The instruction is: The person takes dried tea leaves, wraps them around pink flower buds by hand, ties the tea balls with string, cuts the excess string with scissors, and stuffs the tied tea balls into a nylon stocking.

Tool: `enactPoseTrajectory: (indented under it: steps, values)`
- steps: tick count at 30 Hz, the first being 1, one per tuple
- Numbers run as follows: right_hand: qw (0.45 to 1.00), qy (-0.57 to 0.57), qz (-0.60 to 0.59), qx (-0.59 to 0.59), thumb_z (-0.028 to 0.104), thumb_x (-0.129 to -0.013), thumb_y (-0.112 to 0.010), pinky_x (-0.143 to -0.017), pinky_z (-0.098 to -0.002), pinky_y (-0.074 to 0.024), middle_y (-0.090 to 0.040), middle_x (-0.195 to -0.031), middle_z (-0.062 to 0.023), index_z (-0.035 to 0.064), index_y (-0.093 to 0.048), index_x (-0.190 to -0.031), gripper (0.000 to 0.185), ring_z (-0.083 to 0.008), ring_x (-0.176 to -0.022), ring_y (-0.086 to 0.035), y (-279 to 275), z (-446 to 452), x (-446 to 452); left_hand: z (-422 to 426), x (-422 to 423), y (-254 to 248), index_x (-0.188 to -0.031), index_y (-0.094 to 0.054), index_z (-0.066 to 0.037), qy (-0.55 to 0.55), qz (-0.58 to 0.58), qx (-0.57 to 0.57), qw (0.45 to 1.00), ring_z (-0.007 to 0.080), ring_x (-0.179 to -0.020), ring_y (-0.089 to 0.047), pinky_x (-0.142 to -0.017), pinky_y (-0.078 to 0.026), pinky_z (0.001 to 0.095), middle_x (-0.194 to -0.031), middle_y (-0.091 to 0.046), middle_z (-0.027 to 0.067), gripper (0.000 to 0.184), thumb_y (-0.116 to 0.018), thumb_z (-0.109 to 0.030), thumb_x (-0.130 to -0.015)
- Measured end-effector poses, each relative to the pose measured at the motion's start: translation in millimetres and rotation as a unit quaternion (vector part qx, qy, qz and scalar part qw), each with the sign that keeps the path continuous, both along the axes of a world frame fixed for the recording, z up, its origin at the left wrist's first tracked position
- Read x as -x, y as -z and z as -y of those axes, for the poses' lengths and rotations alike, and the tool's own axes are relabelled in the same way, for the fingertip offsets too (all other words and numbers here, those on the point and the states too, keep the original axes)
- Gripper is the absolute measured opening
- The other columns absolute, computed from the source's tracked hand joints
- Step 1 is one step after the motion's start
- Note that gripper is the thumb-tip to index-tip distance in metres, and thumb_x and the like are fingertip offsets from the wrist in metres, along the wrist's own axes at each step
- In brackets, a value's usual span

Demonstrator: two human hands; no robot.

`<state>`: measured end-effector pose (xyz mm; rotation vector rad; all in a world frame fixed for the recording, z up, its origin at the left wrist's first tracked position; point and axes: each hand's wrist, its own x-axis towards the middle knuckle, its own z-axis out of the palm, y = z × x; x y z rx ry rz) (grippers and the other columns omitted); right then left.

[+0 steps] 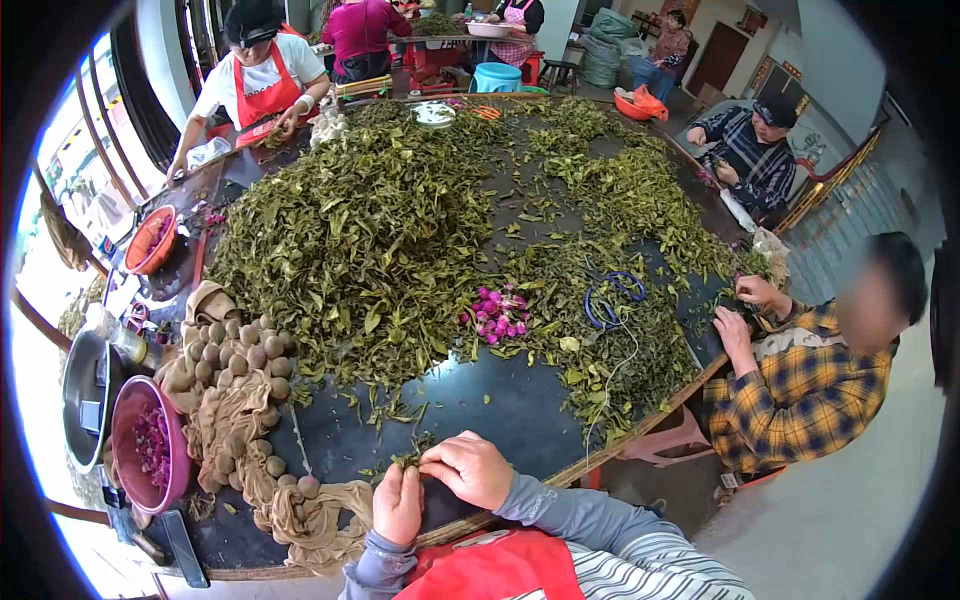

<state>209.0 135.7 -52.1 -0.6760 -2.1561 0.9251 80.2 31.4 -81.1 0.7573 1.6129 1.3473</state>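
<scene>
At the table's near edge, my left hand (398, 503) and my right hand (470, 470) meet, both closed with fingertips pinched together. Between them is a small bunch of green leaves (412, 458), partly hidden by the fingers. Loose leaves lie just beyond my fingertips on the dark tabletop (490, 400). A large heap of green leaves (370, 230) rises farther back. Pink flower buds (497, 313) lie in a small pile right of the heap. Left of my hands, a tan stocking-like cloth (320, 525) stretches beside many round, wrapped balls (235, 350).
Blue-handled scissors (612, 298) and a white string (610, 390) lie on leaves at right. A pink bowl (180, 460) of petals, a phone (186, 548) and a metal basin (82, 390) stand left. Co-workers sit around the table, one in yellow plaid (810, 410) close at right.
</scene>
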Motion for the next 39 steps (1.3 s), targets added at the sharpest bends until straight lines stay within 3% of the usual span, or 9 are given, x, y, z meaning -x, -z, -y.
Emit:
enactPoseTrajectory:
  steps: [8,11,15,18,22,23,27,33,39]
  values:
    - [0.979,0.096,0.082,-0.162,0.008,-0.080,-0.066,-0.070,-0.0310,-0.0438,-0.062,-0.071,-0.0009,0.0096,-0.061,-0.077,0.006,-0.0215,-0.065,-0.059,2,-24,4,-2,2,-17,-0.086,-0.058,-0.004,0.065,-0.134,0.000,0.989,0.0094,-0.050,-0.040,-0.046,-0.032,0.0241,-0.058,-0.049,-0.0011,0.018,-0.050,-0.017,-0.097]
    - [0.964,0.187,0.131,-0.140,0.006,-0.079,-0.062,-0.072,-0.0350,-0.0442,-0.063,-0.073,-0.0036,0.0081,-0.060,-0.080,0.003,-0.0241,-0.067,-0.059,-6,-54,-16,4,7,-30,-0.088,-0.059,-0.004,0.039,-0.059,0.046,0.996,0.0096,-0.051,-0.041,-0.047,-0.032,0.0229,-0.060,-0.050,-0.0014,0.019,-0.050,-0.018,-0.097]
    - [0.977,0.096,0.149,-0.120,0.009,-0.081,-0.061,-0.077,-0.0338,-0.0415,-0.063,-0.081,-0.0019,0.0094,-0.059,-0.089,0.008,-0.0219,-0.076,-0.059,11,-48,-46,21,12,-12,-0.090,-0.059,-0.003,-0.001,0.115,0.097,0.989,0.0099,-0.052,-0.042,-0.048,-0.032,0.0221,-0.062,-0.051,-0.0003,0.019,-0.051,-0.018,-0.096]
    - [0.966,0.135,0.162,-0.149,0.007,-0.080,-0.064,-0.081,-0.0338,-0.0409,-0.064,-0.089,-0.0019,0.0098,-0.062,-0.093,0.013,-0.0219,-0.082,-0.058,30,-46,-58,22,12,-7,-0.091,-0.058,-0.001,0.013,0.278,0.052,0.959,0.0116,-0.055,-0.048,-0.050,-0.038,0.0241,-0.068,-0.057,0.0029,0.018,-0.050,-0.017,-0.096]
    - [0.972,0.101,0.125,-0.171,0.008,-0.078,-0.064,-0.082,-0.0344,-0.0403,-0.064,-0.094,-0.0015,0.0103,-0.064,-0.095,0.017,-0.0219,-0.085,-0.056,13,-32,-54,15,5,10,-0.093,-0.057,0.000,-0.064,-0.012,-0.060,0.996,0.0134,-0.059,-0.054,-0.054,-0.044,0.0263,-0.073,-0.062,0.0057,0.018,-0.050,-0.016,-0.096]
    - [0.975,0.073,0.158,-0.139,0.008,-0.077,-0.064,-0.083,-0.0343,-0.0400,-0.064,-0.096,-0.0012,0.0109,-0.065,-0.093,0.016,-0.0212,-0.085,-0.056,22,-30,-55,16,10,5,-0.093,-0.057,0.000,-0.070,-0.016,-0.057,0.996,0.0134,-0.059,-0.054,-0.054,-0.044,0.0263,-0.073,-0.062,0.0057,0.018,-0.050,-0.016,-0.096]
    - [0.971,0.012,0.167,-0.169,0.009,-0.077,-0.068,-0.085,-0.0329,-0.0398,-0.065,-0.099,-0.0020,0.0093,-0.067,-0.085,0.008,-0.0216,-0.089,-0.057,23,-27,-30,23,24,-23,-0.097,-0.058,0.001,0.063,-0.182,0.080,0.978,0.0147,-0.063,-0.057,-0.059,-0.048,0.0276,-0.081,-0.066,0.0075,0.016,-0.048,-0.012,-0.096]
    - [0.954,-0.058,0.120,-0.267,0.008,-0.076,-0.069,-0.086,-0.0334,-0.0395,-0.064,-0.103,-0.0018,0.0095,-0.067,-0.084,0.008,-0.0225,-0.094,-0.055,8,-29,30,24,11,-9,-0.096,-0.058,0.001,-0.016,0.000,0.054,0.998,0.0133,-0.062,-0.056,-0.059,-0.048,0.0256,-0.082,-0.067,0.0079,0.016,-0.049,-0.013,-0.097]
    - [0.999,-0.010,0.024,-0.047,0.012,-0.076,-0.067,-0.088,-0.0397,-0.0372,-0.062,-0.106,-0.0026,0.0114,-0.066,-0.083,0.007,-0.0241,-0.103,-0.053,13,-1,30,8,6,0,-0.101,-0.059,0.001,-0.071,0.062,0.055,0.994,0.0103,-0.065,-0.054,-0.061,-0.046,0.0215,-0.085,-0.066,0.0057,0.019,-0.048,-0.013,-0.098]
